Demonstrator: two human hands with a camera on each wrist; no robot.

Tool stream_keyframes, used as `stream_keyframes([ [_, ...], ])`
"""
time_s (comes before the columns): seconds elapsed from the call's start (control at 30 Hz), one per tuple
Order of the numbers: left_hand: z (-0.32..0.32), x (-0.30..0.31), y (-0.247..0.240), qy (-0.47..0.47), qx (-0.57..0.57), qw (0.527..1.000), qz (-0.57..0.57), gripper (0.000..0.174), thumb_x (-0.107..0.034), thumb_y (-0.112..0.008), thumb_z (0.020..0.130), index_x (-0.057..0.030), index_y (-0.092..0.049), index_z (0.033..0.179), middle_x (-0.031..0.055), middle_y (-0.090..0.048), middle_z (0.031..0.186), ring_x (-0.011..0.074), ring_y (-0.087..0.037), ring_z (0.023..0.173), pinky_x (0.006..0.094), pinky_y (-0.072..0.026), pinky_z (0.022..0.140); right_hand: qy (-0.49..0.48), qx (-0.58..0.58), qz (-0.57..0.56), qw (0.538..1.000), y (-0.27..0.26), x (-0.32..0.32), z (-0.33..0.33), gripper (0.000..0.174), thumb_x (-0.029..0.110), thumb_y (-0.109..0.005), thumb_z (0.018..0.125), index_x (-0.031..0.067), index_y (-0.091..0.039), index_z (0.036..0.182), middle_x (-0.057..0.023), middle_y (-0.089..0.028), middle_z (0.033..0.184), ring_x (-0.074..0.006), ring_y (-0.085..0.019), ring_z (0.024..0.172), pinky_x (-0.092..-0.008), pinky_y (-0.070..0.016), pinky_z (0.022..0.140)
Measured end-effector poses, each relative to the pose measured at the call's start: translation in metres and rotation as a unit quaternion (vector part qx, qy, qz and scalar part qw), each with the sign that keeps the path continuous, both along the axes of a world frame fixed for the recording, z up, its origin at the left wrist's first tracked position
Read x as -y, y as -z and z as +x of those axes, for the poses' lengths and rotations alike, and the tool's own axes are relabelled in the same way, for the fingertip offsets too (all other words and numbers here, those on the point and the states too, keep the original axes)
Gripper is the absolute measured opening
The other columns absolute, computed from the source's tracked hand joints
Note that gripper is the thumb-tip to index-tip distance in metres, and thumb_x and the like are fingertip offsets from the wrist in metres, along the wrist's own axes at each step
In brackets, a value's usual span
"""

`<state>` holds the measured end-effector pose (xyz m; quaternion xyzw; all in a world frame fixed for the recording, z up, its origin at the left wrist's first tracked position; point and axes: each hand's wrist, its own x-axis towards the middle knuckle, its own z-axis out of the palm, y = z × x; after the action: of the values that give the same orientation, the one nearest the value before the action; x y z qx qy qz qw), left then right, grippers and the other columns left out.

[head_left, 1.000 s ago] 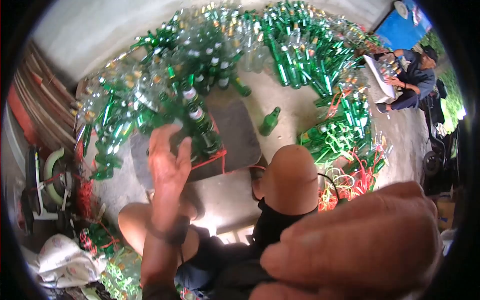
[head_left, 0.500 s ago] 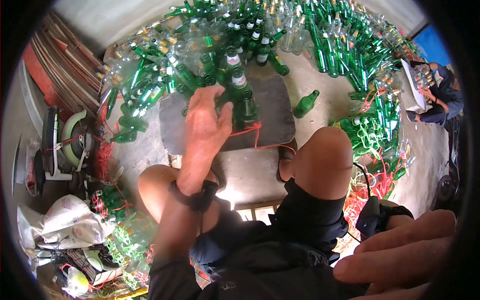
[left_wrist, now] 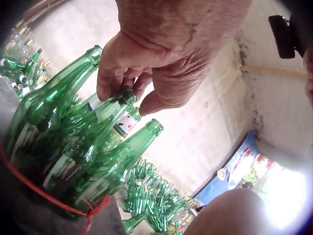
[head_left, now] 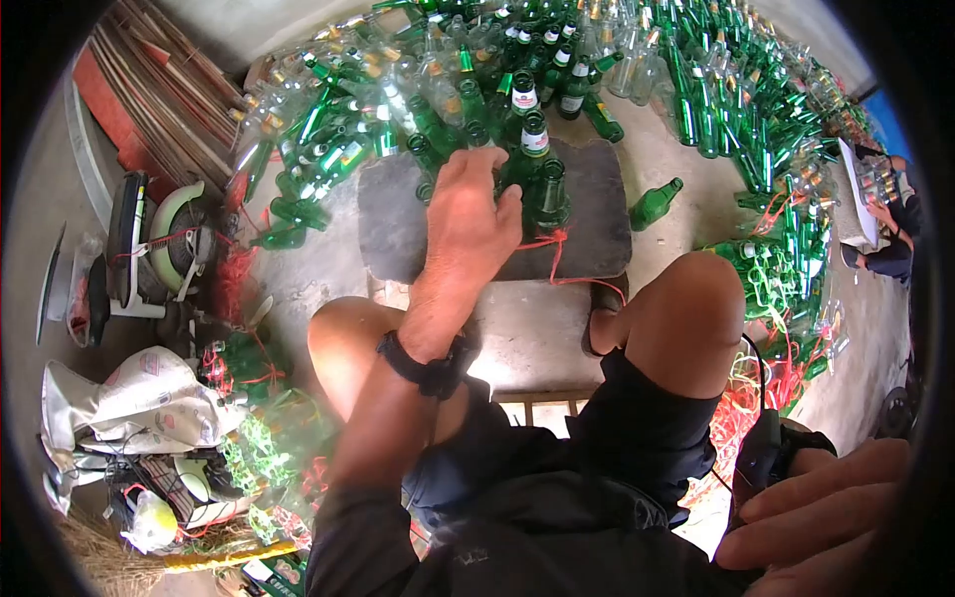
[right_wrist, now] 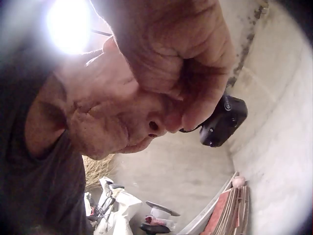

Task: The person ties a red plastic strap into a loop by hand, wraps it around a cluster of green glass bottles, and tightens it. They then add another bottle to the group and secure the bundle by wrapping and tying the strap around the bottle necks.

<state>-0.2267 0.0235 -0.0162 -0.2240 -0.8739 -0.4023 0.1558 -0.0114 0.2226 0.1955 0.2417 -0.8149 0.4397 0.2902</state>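
Note:
My left hand (head_left: 471,214) reaches over a cluster of upright green bottles on a dark board (head_left: 597,244). In the left wrist view its thumb and fingers curl around the mouth of one green bottle (left_wrist: 105,122). Beside it stand other green bottles (left_wrist: 129,164), some with white neck labels. Low around the cluster runs a knotted red string (left_wrist: 63,205), whose loose end (head_left: 587,283) trails over the board's front edge. Up at the person's face is my right hand (right_wrist: 181,54), fingers curled against it near the nose and holding nothing visible. Part of that hand shows low in the head view.
A large heap of green and clear bottles (head_left: 686,99) spreads behind the board. One green bottle (head_left: 657,204) lies on the floor to the right. Tied bundles (head_left: 761,274) stand further right, near a seated person (head_left: 890,214). Planks (head_left: 159,109) and white sacks (head_left: 149,398) are at left.
The head view has swung, so the scene sits further right. My right hand has dropped from close before the head camera toward the lower right. My left hand stays at the bottle cluster.

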Motion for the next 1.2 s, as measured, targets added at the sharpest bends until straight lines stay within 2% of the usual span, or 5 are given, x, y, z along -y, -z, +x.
stream_keyframes([
  [0.73, 0.009, 0.001, 0.013, -0.005, -0.016, 1.0, -0.003, 0.036, 0.003, -0.066, 0.081, 0.002, -0.059, 0.116, 0.023, -0.063, 0.112, 0.0439, -0.061, 0.105, 0.049, -0.0511, 0.09, -0.042, 0.02, 0.028, 0.998, -0.001, 0.009, -0.02, 0.017, 0.003, -0.064, 0.079, -0.002, -0.071, 0.093, -0.0135, -0.067, 0.085, -0.022, -0.062, 0.069, -0.0335, -0.049, 0.059],
  [0.93, 0.01, -0.002, 0.025, -0.013, 0.014, 1.0, 0.006, 0.043, 0.002, -0.063, 0.085, 0.0042, -0.05, 0.126, 0.0271, -0.064, 0.11, 0.0461, -0.061, 0.104, 0.0518, -0.0498, 0.092, -0.025, 0.037, 0.17, 0.984, 0.024, 0.008, -0.098, 0.021, 0.001, -0.062, 0.082, -0.0024, -0.071, 0.1, -0.0154, -0.067, 0.089, -0.0196, -0.062, 0.071, -0.0316, -0.0503, 0.065],
  [1.07, 0.003, -0.004, 0.025, -0.027, 0.043, 0.999, 0.02, 0.041, 0.001, -0.063, 0.087, 0.0055, -0.049, 0.126, 0.0287, -0.065, 0.107, 0.0471, -0.062, 0.102, 0.0523, -0.0503, 0.09, 0.013, 0.18, 0.117, 0.977, 0.037, 0.008, -0.17, 0.021, 0.002, -0.06, 0.09, -0.0017, -0.068, 0.11, -0.0117, -0.069, 0.101, -0.0136, -0.066, 0.085, -0.0284, -0.0523, 0.075],
  [1.13, 0.003, -0.002, 0.029, -0.027, 0.049, 0.998, 0.036, 0.043, -0.004, -0.065, 0.09, 0.0031, -0.049, 0.129, 0.0325, -0.065, 0.104, 0.052, -0.063, 0.099, 0.054, -0.0508, 0.086, -0.013, 0.093, 0.115, 0.989, 0.062, 0.004, -0.215, 0.016, 0.005, -0.063, 0.09, 0.0005, -0.068, 0.105, -0.0142, -0.07, 0.088, -0.0224, -0.066, 0.075, -0.0322, -0.0517, 0.066],
  [1.2, 0.004, -0.002, 0.03, -0.028, 0.045, 0.998, 0.043, 0.042, -0.005, -0.065, 0.09, 0.0035, -0.049, 0.128, 0.0331, -0.065, 0.103, 0.0523, -0.063, 0.098, 0.0545, -0.0507, 0.085, -0.037, 0.072, 0.141, 0.987, 0.081, 0.002, -0.256, 0.018, 0.007, -0.066, 0.089, -0.0001, -0.068, 0.106, -0.0153, -0.072, 0.09, -0.0231, -0.069, 0.079, -0.0337, -0.0531, 0.068],
])
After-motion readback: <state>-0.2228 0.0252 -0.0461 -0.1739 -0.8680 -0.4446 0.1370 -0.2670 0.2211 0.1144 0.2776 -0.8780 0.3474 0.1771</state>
